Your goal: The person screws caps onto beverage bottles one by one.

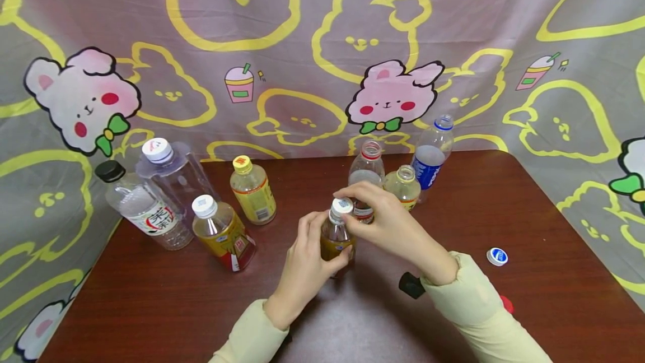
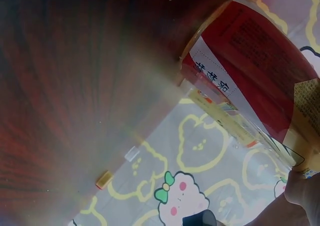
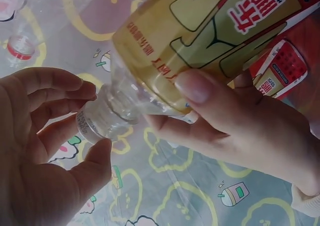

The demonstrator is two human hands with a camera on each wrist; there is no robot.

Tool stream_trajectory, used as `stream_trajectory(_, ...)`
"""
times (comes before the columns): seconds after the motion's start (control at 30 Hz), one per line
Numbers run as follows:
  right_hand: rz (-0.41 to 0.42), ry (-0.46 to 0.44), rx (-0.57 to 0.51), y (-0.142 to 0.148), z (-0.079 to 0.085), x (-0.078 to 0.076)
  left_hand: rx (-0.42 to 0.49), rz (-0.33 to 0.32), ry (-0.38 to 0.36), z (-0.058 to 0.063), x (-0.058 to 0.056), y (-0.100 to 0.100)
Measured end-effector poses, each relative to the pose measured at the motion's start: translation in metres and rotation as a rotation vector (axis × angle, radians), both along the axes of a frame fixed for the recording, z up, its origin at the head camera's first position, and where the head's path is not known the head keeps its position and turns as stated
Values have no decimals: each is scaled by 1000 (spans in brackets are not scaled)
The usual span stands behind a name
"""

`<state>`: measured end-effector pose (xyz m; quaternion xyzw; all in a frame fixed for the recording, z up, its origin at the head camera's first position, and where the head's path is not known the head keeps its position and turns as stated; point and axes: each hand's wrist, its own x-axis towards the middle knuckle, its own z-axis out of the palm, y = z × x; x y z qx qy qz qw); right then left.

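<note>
In front of me, my left hand (image 1: 302, 268) grips a small clear plastic bottle (image 1: 332, 249) round its body. A yellow and red label wraps this bottle, seen large in the left wrist view. On its neck sits a white cap (image 1: 342, 206), which my right hand (image 1: 393, 223) pinches between thumb and fingers. The right wrist view shows the bottle (image 3: 200, 45) tilted across the frame, with the right hand's fingertips at the cap (image 3: 89, 127). Just behind the hands stands an uncapped clear bottle (image 1: 366, 170) with a red neck ring, its lower part partly hidden.
Uncapped bottles, one yellowish (image 1: 400, 185) and one blue-labelled (image 1: 429, 164), stand back right. Several capped bottles stand left, including a yellow-capped one (image 1: 253, 192) and a white-capped one (image 1: 224, 234). A blue-and-white cap (image 1: 497, 256), a black object (image 1: 412, 285) and a red piece (image 1: 506, 304) lie right.
</note>
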<state>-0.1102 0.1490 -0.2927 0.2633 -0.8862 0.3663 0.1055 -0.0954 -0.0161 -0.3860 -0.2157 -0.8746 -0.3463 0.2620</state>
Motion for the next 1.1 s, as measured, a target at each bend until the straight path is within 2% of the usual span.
stream_trajectory(0.47,1,-1,21,-1,-2,-4,-4,-41,-7,0,-3,-2)
stream_trajectory(0.93,-66,-83,-6,-4,0,-7,-11,-69,-12,0,-5,-4)
stream_trajectory(1.1,3,-77,1,-2,-4,-8,-10,-64,-14,-1,-5,-5)
